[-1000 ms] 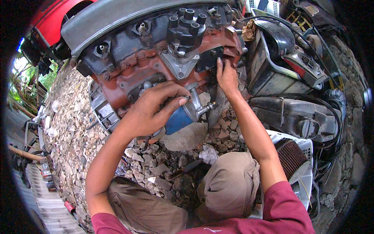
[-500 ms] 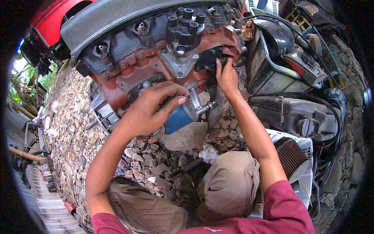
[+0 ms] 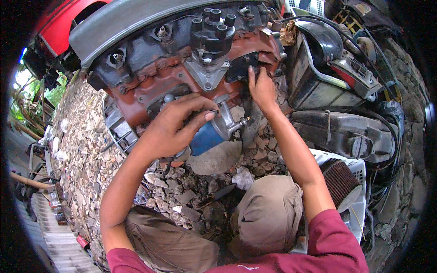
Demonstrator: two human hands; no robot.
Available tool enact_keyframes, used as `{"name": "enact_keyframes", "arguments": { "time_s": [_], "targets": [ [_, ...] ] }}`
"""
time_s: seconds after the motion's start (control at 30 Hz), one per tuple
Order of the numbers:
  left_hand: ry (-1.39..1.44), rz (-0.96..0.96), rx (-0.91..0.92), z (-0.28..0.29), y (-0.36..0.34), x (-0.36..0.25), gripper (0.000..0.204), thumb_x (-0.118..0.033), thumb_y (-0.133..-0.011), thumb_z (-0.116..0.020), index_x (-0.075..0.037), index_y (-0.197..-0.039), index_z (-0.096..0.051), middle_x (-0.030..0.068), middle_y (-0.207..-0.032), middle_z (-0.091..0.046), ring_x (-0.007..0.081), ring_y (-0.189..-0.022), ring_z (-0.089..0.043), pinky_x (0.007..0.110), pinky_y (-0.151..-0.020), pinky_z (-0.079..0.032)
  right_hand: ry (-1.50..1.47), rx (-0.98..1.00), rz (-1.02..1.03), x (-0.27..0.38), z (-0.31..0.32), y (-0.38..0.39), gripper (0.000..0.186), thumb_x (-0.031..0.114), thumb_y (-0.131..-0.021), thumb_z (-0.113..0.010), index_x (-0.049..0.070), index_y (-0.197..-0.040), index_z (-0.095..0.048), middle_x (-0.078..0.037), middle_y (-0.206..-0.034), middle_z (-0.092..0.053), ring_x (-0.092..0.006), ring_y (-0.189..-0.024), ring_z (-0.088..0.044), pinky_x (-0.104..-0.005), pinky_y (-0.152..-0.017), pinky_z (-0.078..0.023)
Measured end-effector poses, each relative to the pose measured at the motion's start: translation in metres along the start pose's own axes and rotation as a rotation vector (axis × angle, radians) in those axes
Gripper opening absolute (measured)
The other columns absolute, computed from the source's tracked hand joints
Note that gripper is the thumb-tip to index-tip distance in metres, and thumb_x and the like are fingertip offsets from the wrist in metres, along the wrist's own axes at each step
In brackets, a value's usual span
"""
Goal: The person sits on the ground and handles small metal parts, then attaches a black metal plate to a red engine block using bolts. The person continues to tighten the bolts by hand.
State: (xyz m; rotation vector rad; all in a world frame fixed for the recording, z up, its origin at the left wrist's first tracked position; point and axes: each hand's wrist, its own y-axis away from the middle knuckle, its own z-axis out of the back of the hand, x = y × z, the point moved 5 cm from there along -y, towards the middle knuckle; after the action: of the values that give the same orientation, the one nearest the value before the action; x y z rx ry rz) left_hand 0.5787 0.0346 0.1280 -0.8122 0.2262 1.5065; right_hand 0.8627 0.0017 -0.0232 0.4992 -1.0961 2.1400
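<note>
A red-brown engine block (image 3: 132,107) with a black upper part lies before me. My right hand (image 3: 263,88) is at a black cover plate (image 3: 239,68) on its side, the fingers pressed to the plate's lower right edge. Left of that plate, a black distributor cap (image 3: 213,38) stands over a silver triangular bracket (image 3: 207,75). My left hand (image 3: 177,123) is closed in a pinch above a blue oil filter (image 3: 207,140). A small dark thing shows at its fingertips, too small to name. The filter's metal housing (image 3: 225,119) is beside those fingertips.
Stones and rubble (image 3: 82,150) cover the ground around a flat grey rock (image 3: 216,159). To the right are a dark tank-like part (image 3: 346,136), a bin with parts (image 3: 314,91) and a white crate (image 3: 359,168) holding a pleated filter (image 3: 339,186).
The view has shifted slightly. My right fingers have moved a little on the black plate, which seems to sit at a slightly different angle. My left hand keeps its pinch.
</note>
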Motion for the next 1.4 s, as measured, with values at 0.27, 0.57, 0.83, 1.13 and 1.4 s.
{"name": "enact_keyframes", "arguments": {
  "time_s": [0.27,0.57,0.83,1.13,1.4],
  "targets": [
    [0.026,0.028,0.008,-0.001,0.001,0.002,0.018,-0.014,-0.099,-0.056,0.001,-0.103,-0.064,0.0098,-0.095,-0.064,0.0188,-0.09,-0.061,0.033,-0.083,-0.047,-0.141,-0.047,0.004,-0.002,-0.001,0.001,0.035,0.037,-0.102,-0.048,0.002,-0.104,-0.053,-0.032,-0.083,-0.064,-0.0543,-0.082,-0.06,-0.0614,-0.071,-0.046],
    [0.006,0.005,-0.008,-0.003,0.0,0.003,0.017,-0.014,-0.099,-0.055,0.0,-0.103,-0.064,0.0091,-0.093,-0.063,0.0176,-0.086,-0.059,0.032,-0.079,-0.046,-0.082,0.018,-0.002,-0.002,-0.005,0.002,0.038,0.038,-0.102,-0.047,0.0,-0.106,-0.05,-0.032,-0.088,-0.065,-0.052,-0.084,-0.062,-0.0604,-0.071,-0.047],
    [0.013,-0.003,0.01,-0.001,0.0,0.001,0.017,-0.014,-0.099,-0.055,0.0,-0.104,-0.064,0.0101,-0.096,-0.064,0.0194,-0.09,-0.062,0.033,-0.083,-0.047,-0.012,-0.101,0.239,0.0,0.004,0.0,0.035,0.036,-0.102,-0.048,0.001,-0.103,-0.05,-0.031,-0.085,-0.065,-0.0527,-0.079,-0.062,-0.0598,-0.068,-0.048],
    [0.013,0.034,0.014,-0.001,0.0,0.0,0.017,-0.013,-0.099,-0.056,0.001,-0.105,-0.064,0.0089,-0.093,-0.063,0.0159,-0.083,-0.059,0.031,-0.077,-0.046,-0.008,-0.11,0.226,0.001,0.004,-0.001,0.033,0.037,-0.102,-0.049,0.004,-0.103,-0.053,-0.028,-0.077,-0.066,-0.0507,-0.072,-0.063,-0.0606,-0.064,-0.048],
    [0.019,-0.011,-0.023,-0.003,0.002,0.004,0.017,-0.014,-0.099,-0.055,0.0,-0.104,-0.064,0.0065,-0.091,-0.06,0.0133,-0.078,-0.056,0.03,-0.073,-0.046,-0.014,0.021,0.033,-0.001,0.002,-0.002,0.041,0.04,-0.103,-0.044,0.002,-0.099,-0.057,-0.031,-0.083,-0.066,-0.0516,-0.08,-0.063,-0.0587,-0.067,-0.049]
  ]
}}
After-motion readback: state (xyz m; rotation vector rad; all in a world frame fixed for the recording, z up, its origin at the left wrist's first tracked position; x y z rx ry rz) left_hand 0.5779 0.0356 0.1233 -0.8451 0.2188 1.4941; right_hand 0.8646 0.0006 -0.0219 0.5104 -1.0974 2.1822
